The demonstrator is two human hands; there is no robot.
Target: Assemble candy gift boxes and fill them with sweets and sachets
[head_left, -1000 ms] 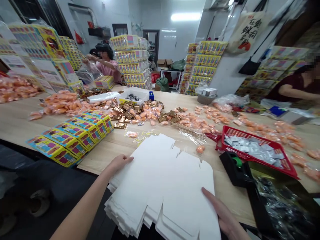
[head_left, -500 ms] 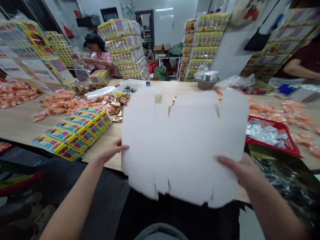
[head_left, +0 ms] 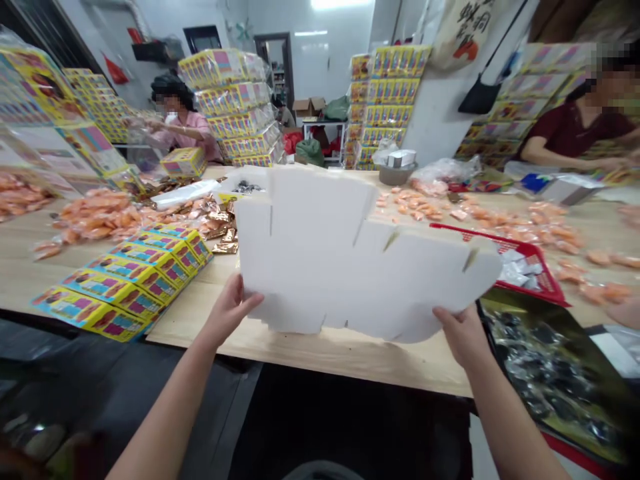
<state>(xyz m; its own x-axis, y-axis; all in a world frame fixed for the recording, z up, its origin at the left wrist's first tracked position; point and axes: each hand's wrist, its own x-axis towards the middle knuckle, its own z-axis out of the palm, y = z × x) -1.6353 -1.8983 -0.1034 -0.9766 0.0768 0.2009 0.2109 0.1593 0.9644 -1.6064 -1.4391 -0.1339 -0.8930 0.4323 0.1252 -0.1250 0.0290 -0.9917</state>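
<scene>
A flat white cardboard box blank (head_left: 320, 260) with slotted flaps is held up above the table's front part, its plain side toward me. My left hand (head_left: 233, 305) grips its left edge, the thumb on the near face and the fingers behind. At the lower right edge, my right hand (head_left: 461, 328) pinches it the same way. The blank bends, and its right part tilts lower. Left of it, a row of yellow and blue printed boxes (head_left: 135, 277) lies on the table. Gold-wrapped packets (head_left: 225, 230) are partly hidden behind the blank.
Orange wrapped pieces (head_left: 100, 217) lie in heaps on both sides of the wooden table (head_left: 320, 353). At right are a red basket (head_left: 545, 267) of white packets and a tray (head_left: 615, 407) of dark wrapped items. Two people (head_left: 187, 130) (head_left: 575, 133) work across the table.
The white blank has been lowered and tipped, its right side dropping and bending. Both hands keep hold of it. The view has shifted slightly right, showing more of the dark tray.
</scene>
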